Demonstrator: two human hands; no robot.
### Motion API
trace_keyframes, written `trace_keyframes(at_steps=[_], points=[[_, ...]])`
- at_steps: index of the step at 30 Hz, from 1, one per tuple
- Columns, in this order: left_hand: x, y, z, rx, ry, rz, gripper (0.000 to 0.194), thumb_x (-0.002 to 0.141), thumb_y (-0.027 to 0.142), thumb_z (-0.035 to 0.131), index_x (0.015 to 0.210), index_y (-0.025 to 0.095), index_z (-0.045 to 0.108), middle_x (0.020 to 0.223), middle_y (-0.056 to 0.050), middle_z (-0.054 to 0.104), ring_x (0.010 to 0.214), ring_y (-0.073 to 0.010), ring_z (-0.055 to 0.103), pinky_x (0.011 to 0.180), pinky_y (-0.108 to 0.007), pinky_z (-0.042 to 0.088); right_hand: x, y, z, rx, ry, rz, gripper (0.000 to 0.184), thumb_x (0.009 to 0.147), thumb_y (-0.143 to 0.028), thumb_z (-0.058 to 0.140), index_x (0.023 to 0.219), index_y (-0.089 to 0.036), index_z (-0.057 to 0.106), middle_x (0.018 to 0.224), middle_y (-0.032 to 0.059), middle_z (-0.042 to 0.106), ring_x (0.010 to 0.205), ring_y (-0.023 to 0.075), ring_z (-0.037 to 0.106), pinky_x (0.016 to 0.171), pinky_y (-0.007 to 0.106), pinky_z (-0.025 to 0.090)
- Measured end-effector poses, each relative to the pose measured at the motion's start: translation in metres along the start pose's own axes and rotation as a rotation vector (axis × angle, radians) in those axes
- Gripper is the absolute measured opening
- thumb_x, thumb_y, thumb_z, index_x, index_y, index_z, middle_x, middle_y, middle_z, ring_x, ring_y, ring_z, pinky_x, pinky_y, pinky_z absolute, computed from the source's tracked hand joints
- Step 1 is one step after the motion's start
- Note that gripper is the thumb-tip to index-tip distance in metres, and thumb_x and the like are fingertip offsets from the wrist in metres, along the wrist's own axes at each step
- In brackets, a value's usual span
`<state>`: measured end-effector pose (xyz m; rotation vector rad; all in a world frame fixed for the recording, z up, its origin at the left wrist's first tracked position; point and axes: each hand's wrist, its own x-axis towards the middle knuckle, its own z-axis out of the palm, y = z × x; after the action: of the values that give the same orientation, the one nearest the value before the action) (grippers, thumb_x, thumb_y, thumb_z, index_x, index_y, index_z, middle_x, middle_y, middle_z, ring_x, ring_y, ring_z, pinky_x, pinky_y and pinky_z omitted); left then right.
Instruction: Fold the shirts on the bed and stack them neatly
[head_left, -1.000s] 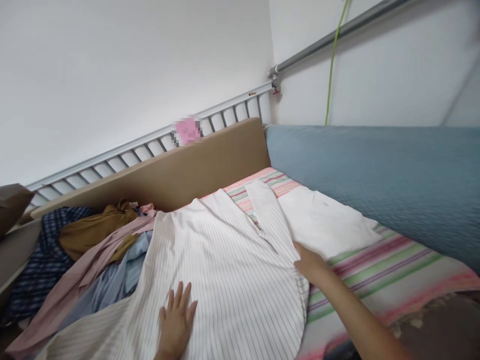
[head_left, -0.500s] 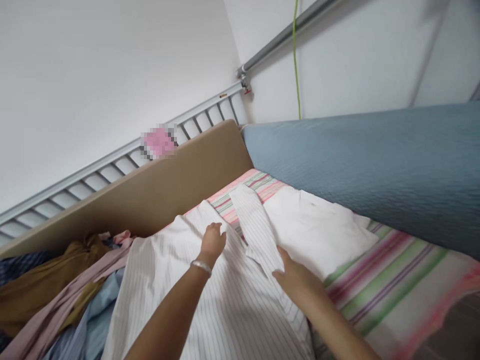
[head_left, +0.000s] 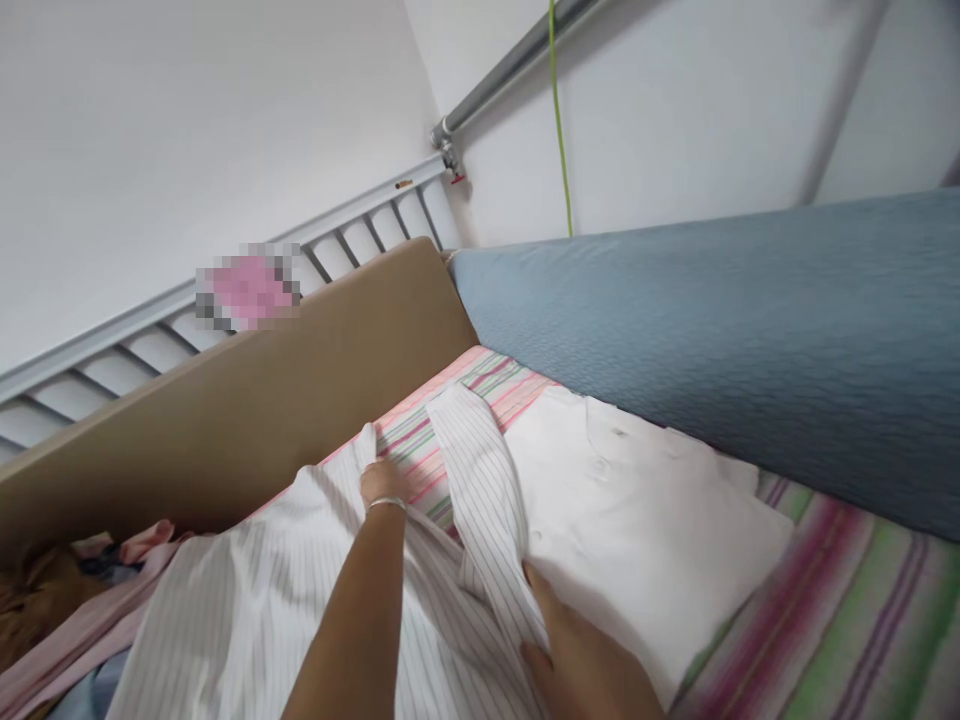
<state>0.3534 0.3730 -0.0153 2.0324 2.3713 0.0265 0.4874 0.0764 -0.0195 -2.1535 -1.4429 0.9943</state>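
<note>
A white shirt with thin dark stripes (head_left: 247,600) lies spread on a bed. My left hand (head_left: 379,482), a bracelet on its wrist, is closed on the shirt's far edge near the collar. My right hand (head_left: 574,655) presses on the shirt's right side, where a striped strip (head_left: 480,490) lies folded over; its fingertips are tucked under the cloth. Right beside it lies a folded plain white garment (head_left: 637,520).
A striped pink and green sheet (head_left: 840,620) covers the bed. A blue quilted bolster (head_left: 712,320) runs along the right. A tan headboard (head_left: 247,410) and white railing (head_left: 112,350) stand behind. Crumpled pink, brown and blue clothes (head_left: 67,620) lie at the left.
My left hand moved from the shirt's near part up to its far edge and closed on it. My right hand slid along the right side. The view shifted closer and rightward.
</note>
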Motion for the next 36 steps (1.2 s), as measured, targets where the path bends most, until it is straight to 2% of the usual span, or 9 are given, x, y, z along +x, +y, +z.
trace_keyframes(at_steps=[5, 8, 14, 21, 26, 28, 31, 34, 36], points=[[0.024, -0.052, -0.015, -0.067, 0.030, 0.006, 0.038, 0.086, 0.041, 0.048, 0.110, 0.012, 0.055, 0.103, -0.010, 0.064, 0.094, -0.0195, 0.061, 0.084, -0.041, 0.050, 0.002, 0.003, 0.007, 0.007, 0.072, -0.042, 0.061, 0.079, -0.016, 0.043, 0.139, -0.019, 0.038, 0.112, 0.0127, 0.065, 0.097, 0.0264, 0.064, 0.078, 0.034, 0.049], [0.038, -0.062, -0.032, -0.129, 0.052, 0.057, 0.036, 0.085, 0.042, 0.049, 0.102, 0.013, 0.059, 0.102, -0.009, 0.065, 0.098, -0.0203, 0.060, 0.089, -0.045, 0.047, 0.003, 0.004, 0.008, 0.024, 0.106, -0.050, 0.054, 0.081, -0.014, 0.040, 0.134, -0.020, 0.046, 0.105, 0.0103, 0.069, 0.093, 0.0249, 0.066, 0.074, 0.031, 0.049], [0.064, -0.018, -0.045, -0.370, 0.189, 0.247, 0.036, 0.089, 0.040, 0.041, 0.112, 0.016, 0.055, 0.112, -0.008, 0.062, 0.106, -0.0197, 0.057, 0.094, -0.044, 0.044, 0.001, 0.019, -0.003, 0.137, 0.272, -0.065, 0.039, 0.085, -0.022, 0.036, 0.113, -0.028, 0.062, 0.088, 0.0036, 0.072, 0.081, 0.0226, 0.068, 0.069, 0.028, 0.050], [0.067, 0.016, 0.005, -0.626, 0.189, 0.306, 0.034, 0.086, 0.039, 0.048, 0.108, 0.015, 0.057, 0.111, -0.008, 0.062, 0.104, -0.0196, 0.057, 0.093, -0.045, 0.045, 0.001, 0.034, -0.006, 0.177, 0.339, -0.023, 0.045, 0.082, -0.030, 0.037, 0.123, -0.029, 0.057, 0.091, 0.0036, 0.072, 0.081, 0.0251, 0.068, 0.068, 0.032, 0.051], [0.065, 0.022, 0.020, -0.731, 0.095, 0.305, 0.039, 0.090, 0.026, 0.035, 0.124, 0.010, 0.047, 0.104, -0.012, 0.066, 0.084, -0.0160, 0.065, 0.083, -0.037, 0.051, 0.010, 0.037, -0.007, 0.127, 0.310, 0.079, 0.050, 0.080, -0.030, 0.039, 0.127, -0.028, 0.053, 0.088, 0.0061, 0.072, 0.078, 0.0277, 0.067, 0.067, 0.036, 0.051], [0.055, 0.018, 0.020, -0.750, 0.067, 0.343, 0.045, 0.089, 0.025, 0.034, 0.132, 0.010, 0.038, 0.112, -0.015, 0.064, 0.083, -0.0151, 0.065, 0.081, -0.034, 0.052, 0.013, 0.040, -0.011, 0.111, 0.318, 0.131, 0.051, 0.080, -0.032, 0.040, 0.130, -0.029, 0.050, 0.086, 0.0063, 0.072, 0.075, 0.0282, 0.067, 0.065, 0.038, 0.051], [0.012, -0.009, 0.017, -0.734, 0.100, 0.458, 0.052, 0.087, 0.031, 0.042, 0.135, 0.013, 0.034, 0.135, -0.016, 0.048, 0.114, -0.0200, 0.054, 0.098, -0.036, 0.044, 0.011, 0.039, -0.020, 0.123, 0.458, 0.132, 0.054, 0.081, -0.035, 0.040, 0.134, -0.027, 0.044, 0.099, 0.0078, 0.069, 0.086, 0.0284, 0.065, 0.071, 0.040, 0.052], [-0.067, -0.064, 0.017, -0.670, 0.132, 0.578, 0.050, 0.085, 0.034, 0.048, 0.131, 0.017, 0.042, 0.141, -0.010, 0.043, 0.132, -0.0213, 0.036, 0.112, -0.041, 0.028, -0.004, 0.022, -0.019, 0.119, 0.706, -0.152, 0.052, 0.084, -0.034, 0.039, 0.135, -0.022, 0.042, 0.128, 0.0098, 0.054, 0.117, 0.0273, 0.051, 0.096, 0.041, 0.044], [-0.126, -0.110, 0.023, -0.546, 0.155, 0.666, 0.050, 0.086, 0.034, 0.044, 0.134, 0.022, 0.038, 0.145, -0.007, 0.038, 0.135, -0.0218, 0.030, 0.112, -0.045, 0.026, -0.018, 0.003, -0.004, 0.077, 0.681, -0.449, 0.050, 0.087, -0.030, 0.037, 0.136, -0.023, 0.041, 0.139, 0.0068, 0.044, 0.128, 0.0245, 0.040, 0.104, 0.040, 0.037]])
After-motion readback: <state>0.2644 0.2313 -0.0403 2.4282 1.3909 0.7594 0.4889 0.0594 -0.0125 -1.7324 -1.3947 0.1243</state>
